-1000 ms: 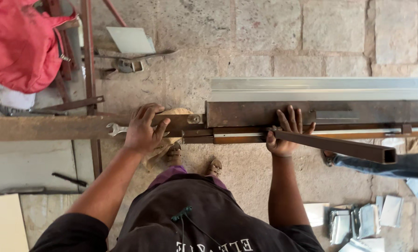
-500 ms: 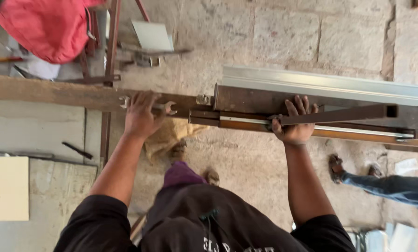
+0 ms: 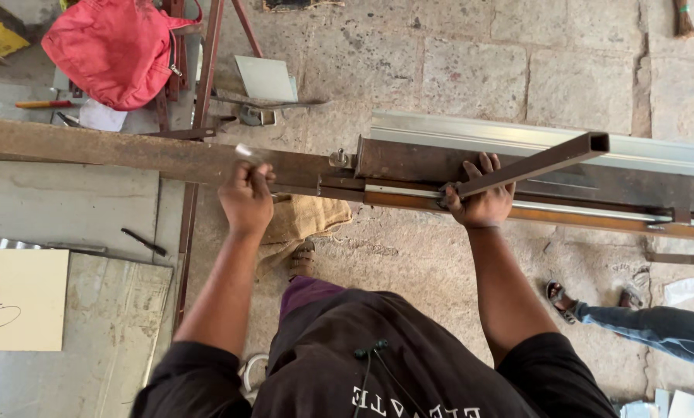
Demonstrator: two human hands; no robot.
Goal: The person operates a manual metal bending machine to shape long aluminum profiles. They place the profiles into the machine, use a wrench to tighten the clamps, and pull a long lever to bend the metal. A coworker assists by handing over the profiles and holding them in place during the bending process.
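1. Head view: the left hand (image 3: 246, 197) is closed around a small wrench (image 3: 248, 152) at the rusty steel beam (image 3: 114, 151); the right hand (image 3: 480, 203) grips the brown square tube (image 3: 534, 164) lying across the frame.
2. Judged step: working the bolt (image 3: 339, 158); the next move needs a steady tube.
3. Open stone floor (image 3: 409, 255) lies beneath; another person's sandalled foot (image 3: 562, 298) stands near.

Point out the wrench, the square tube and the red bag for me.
wrench (image 3: 248, 152), head view, on its shiny end above the left hand's fist.
square tube (image 3: 540, 164), head view, on its brown side face.
red bag (image 3: 114, 48), head view, on the middle of its fabric.
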